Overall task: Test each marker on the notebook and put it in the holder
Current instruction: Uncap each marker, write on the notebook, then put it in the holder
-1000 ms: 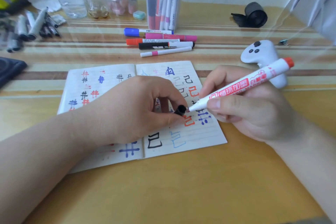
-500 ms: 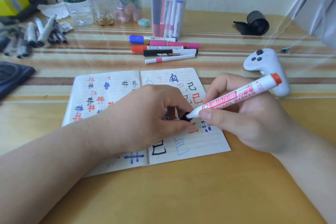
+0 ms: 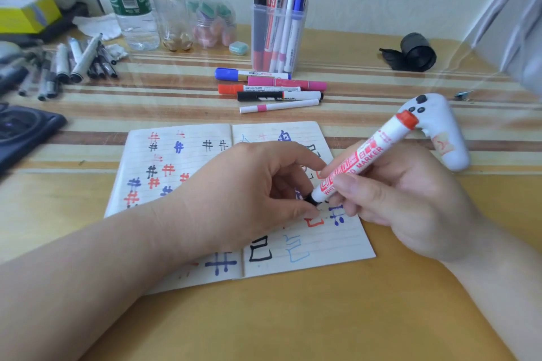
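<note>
Head view: what's the right hand [image 3: 410,202] doing?
— Gripping the red-and-white whiteboard marker [image 3: 360,158], fingers wrapping the barrel, red end tilting up and right, over the right page of the open notebook [image 3: 176,161].
— Left hand [image 3: 249,193]?
— Pinching the black cap [image 3: 310,200] between thumb and fingertips, right at the marker's lower end. Can't tell whether it's seating fully.
— Holder [image 3: 278,35]?
— Standing behind the notebook, holding several markers. Five loose markers [image 3: 272,88] are lying just in front of it.
</note>
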Available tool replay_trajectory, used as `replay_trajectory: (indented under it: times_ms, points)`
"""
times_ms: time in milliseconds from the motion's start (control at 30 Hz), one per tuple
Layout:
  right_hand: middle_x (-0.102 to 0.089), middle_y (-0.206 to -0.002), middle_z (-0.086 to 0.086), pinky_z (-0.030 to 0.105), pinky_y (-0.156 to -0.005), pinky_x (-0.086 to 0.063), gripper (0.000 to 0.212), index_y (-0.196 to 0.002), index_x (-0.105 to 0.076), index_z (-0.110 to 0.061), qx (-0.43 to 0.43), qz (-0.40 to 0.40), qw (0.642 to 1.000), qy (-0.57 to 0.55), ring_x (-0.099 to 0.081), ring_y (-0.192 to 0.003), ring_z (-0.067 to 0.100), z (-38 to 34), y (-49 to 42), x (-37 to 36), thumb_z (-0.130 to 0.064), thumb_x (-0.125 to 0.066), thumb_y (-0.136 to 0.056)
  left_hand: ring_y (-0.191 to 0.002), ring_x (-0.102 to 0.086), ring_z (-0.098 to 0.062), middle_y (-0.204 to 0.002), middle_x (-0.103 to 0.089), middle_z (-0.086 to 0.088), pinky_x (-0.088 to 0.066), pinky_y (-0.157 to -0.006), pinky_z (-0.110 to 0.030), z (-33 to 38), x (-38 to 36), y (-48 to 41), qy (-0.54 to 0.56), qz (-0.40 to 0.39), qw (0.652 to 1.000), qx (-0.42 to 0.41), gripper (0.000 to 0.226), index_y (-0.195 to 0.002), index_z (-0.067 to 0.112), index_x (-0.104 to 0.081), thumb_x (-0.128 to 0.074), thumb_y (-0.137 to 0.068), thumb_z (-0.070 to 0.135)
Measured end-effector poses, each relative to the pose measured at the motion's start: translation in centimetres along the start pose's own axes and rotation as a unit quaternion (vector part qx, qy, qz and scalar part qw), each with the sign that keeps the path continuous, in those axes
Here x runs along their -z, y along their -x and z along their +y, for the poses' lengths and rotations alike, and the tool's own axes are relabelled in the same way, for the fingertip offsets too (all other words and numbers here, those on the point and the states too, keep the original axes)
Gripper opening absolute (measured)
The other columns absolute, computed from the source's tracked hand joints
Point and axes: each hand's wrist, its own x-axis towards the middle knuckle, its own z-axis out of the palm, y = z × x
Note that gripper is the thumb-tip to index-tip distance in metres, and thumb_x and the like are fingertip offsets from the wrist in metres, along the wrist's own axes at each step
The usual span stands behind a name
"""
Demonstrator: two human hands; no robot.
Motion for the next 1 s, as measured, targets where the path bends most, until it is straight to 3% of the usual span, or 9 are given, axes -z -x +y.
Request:
replay_trajectory:
  times_ms: [33, 133, 200, 367, 533, 733, 833, 933, 1000]
  points:
    - [-0.067, -0.071, 0.007, 0.018, -0.055, -0.047, 0.011, -0.088, -0.073, -0.006, 0.002, 0.017, 1.0, 0.018, -0.061, -0.063, 0.01, 0.1, 0.1, 0.0, -0.017, -0.069, -0.089, -0.071, -0.067, 0.002, -0.089, -0.072, 0.026, -0.046, -0.066, -0.007, 0.0, 0.0, -0.1, 0.004, 0.001, 1.0, 0.0, 0.041, -0.106, 0.043, -0.066, -0.087, -0.078, 0.024]
    - [-0.069, -0.079, 0.013, 0.05, -0.062, -0.052, 0.016, -0.089, -0.073, -0.015, 0.017, 0.052, 0.994, 0.091, -0.065, -0.072, 0.031, 0.7, 0.1, -0.4, -0.032, -0.071, -0.088, -0.071, -0.067, 0.002, -0.089, -0.072, 0.024, -0.045, -0.065, -0.006, -0.1, -0.1, -0.2, 0.011, 0.0, 1.0, 0.003, 0.044, -0.11, 0.044, -0.064, -0.086, -0.079, 0.022]
    - [-0.07, -0.079, 0.01, 0.056, -0.063, -0.051, 0.016, -0.088, -0.073, -0.018, 0.018, 0.055, 0.994, 0.096, -0.065, -0.073, 0.034, 0.7, 0.2, -0.8, -0.034, -0.07, -0.087, -0.071, -0.068, 0.0, -0.087, -0.073, 0.021, -0.046, -0.064, -0.007, -0.2, -0.1, -0.2, 0.018, -0.001, 1.0, 0.004, 0.045, -0.113, 0.041, -0.065, -0.086, -0.08, 0.02]
    - [-0.065, -0.07, -0.001, 0.038, -0.059, -0.051, 0.006, -0.083, -0.069, -0.018, 0.033, 0.04, 0.987, 0.154, -0.061, -0.064, 0.02, 0.2, -0.4, -2.1, -0.021, -0.069, -0.088, -0.07, -0.07, -0.01, -0.083, -0.076, 0.011, -0.057, -0.072, -0.03, -0.3, 0.2, -0.2, 0.029, 0.001, 1.0, -0.004, 0.038, -0.107, 0.037, -0.067, -0.084, -0.081, 0.015]
    - [-0.058, -0.061, -0.009, 0.02, -0.047, -0.044, 0.012, -0.078, -0.062, -0.021, 0.019, 0.025, 0.985, 0.169, -0.056, -0.048, 0.011, -0.3, -0.6, -2.5, -0.019, -0.068, -0.089, -0.069, -0.07, -0.013, -0.083, -0.076, 0.008, -0.057, -0.072, -0.034, -0.3, 0.4, -0.1, 0.044, -0.004, 0.999, -0.004, 0.034, -0.1, 0.039, -0.067, -0.082, -0.081, 0.015]
    - [-0.061, -0.066, -0.002, 0.029, -0.054, -0.047, 0.011, -0.08, -0.064, -0.018, 0.03, 0.027, 0.985, 0.167, -0.056, -0.057, 0.013, 0.2, -0.5, -2.6, -0.016, -0.067, -0.09, -0.089, -0.074, -0.021, -0.098, -0.077, 0.003, -0.059, -0.085, -0.046, -1.6, 0.7, 0.0, 0.086, -0.025, 0.996, 0.004, 0.042, -0.116, 0.024, -0.068, -0.079, -0.083, 0.002]
    - [-0.068, -0.071, 0.005, 0.038, -0.059, -0.053, 0.009, -0.082, -0.067, -0.023, 0.012, 0.035, 0.988, 0.15, -0.064, -0.063, 0.019, 0.1, -0.3, -2.6, -0.019, -0.067, -0.09, -0.095, -0.069, -0.023, -0.107, -0.074, -0.001, -0.056, -0.078, -0.052, -1.8, 1.6, 0.2, 0.168, 0.009, 0.985, -0.028, 0.044, -0.115, 0.016, -0.069, -0.063, -0.078, -0.007]
    - [-0.071, -0.072, 0.004, 0.037, -0.058, -0.053, 0.008, -0.085, -0.067, -0.018, -0.032, 0.067, 0.99, 0.117, -0.066, -0.064, 0.019, 0.1, -0.5, -2.4, -0.023, -0.068, -0.091, -0.095, -0.063, -0.022, -0.112, -0.069, -0.007, -0.052, -0.073, -0.04, -2.0, 2.5, 0.1, 0.316, 0.045, 0.947, -0.031, 0.049, -0.118, 0.015, -0.068, -0.064, -0.07, 0.006]
    - [-0.067, -0.062, 0.001, 0.026, -0.047, -0.044, 0.016, -0.082, -0.066, -0.011, -0.086, 0.09, 0.989, 0.077, -0.059, -0.055, 0.013, 0.3, -0.9, -1.9, -0.02, -0.072, -0.093, -0.097, -0.065, -0.019, -0.115, -0.068, 0.002, -0.054, -0.076, -0.037, -2.2, 2.4, 0.3, 0.244, 0.021, 0.968, -0.047, 0.057, -0.129, 0.023, -0.06, -0.074, -0.074, 0.014]
